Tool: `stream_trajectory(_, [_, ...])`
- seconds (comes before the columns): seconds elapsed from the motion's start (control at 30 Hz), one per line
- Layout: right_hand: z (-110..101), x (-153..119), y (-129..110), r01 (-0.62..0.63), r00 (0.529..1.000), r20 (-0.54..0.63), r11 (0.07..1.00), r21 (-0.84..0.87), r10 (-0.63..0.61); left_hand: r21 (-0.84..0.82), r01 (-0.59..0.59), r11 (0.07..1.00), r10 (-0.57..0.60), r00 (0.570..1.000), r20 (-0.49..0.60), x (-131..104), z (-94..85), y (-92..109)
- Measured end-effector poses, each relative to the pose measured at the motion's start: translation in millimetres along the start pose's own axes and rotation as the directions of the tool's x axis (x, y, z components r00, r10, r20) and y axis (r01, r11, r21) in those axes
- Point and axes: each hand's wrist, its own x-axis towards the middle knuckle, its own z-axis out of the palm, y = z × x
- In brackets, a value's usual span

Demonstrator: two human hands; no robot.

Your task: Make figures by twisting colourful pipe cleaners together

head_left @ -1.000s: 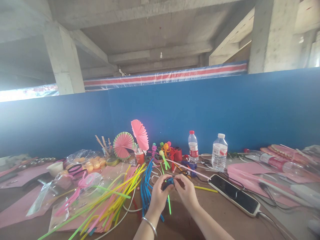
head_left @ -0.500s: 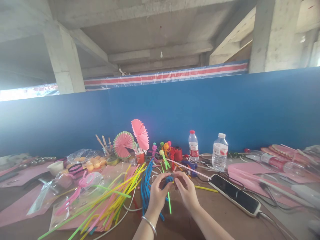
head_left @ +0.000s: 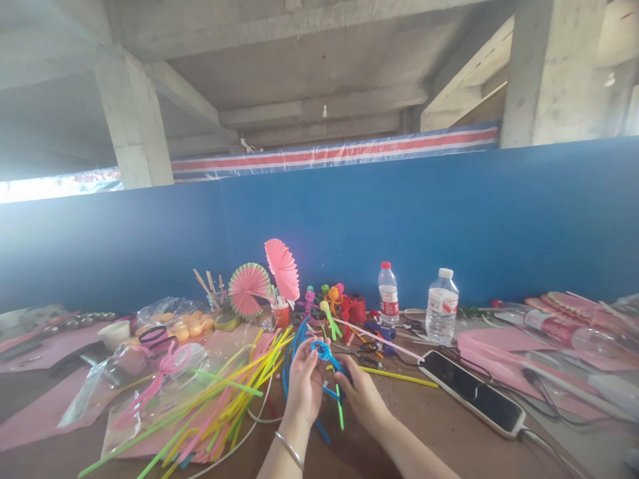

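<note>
A blue pipe cleaner piece (head_left: 321, 348), bent into a ring-like coil with longer strands trailing from it, is held between both hands. My left hand (head_left: 304, 382) has its fingers closed around the coiled end, thumb on top. My right hand (head_left: 367, 398) pinches the strands that run to the right of the coil. Beneath the hands, a green pipe cleaner (head_left: 340, 409) lies on the table. Loose blue pipe cleaners (head_left: 319, 431) stick out under my left hand. Just beyond stands a small green figure (head_left: 329, 319) with a pale round head.
To the left lies a pile of yellow, green and pink pipe cleaners (head_left: 239, 392). Pink paper fans (head_left: 249, 291), several small coloured figures (head_left: 333, 296) and two water bottles (head_left: 388, 299) line the back. A phone (head_left: 472, 392) with cables lies at the right.
The blue piece has turned, so its ring now faces up and its strands show. My left hand rolled palm-up and my right hand moved slightly lower.
</note>
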Motion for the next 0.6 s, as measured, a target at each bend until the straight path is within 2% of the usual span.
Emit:
stream_trajectory(0.37, [-1,6,14,-0.120,0.993,-0.015,0.993,0.000,0.120,0.182,0.060,0.981,-0.040,0.993,-0.112,2,-5.9,-9])
stream_trajectory(0.47, [0,4,17,-0.120,0.993,0.013,0.993,0.004,0.120,0.205,0.064,0.977,-0.035,0.990,-0.139,2,-5.9,-9])
stream_trajectory(0.6, [2,1,20,-0.137,0.984,0.107,0.990,-0.037,0.141,0.254,0.072,0.965,-0.029,0.985,-0.170,1,-5.0,-9])
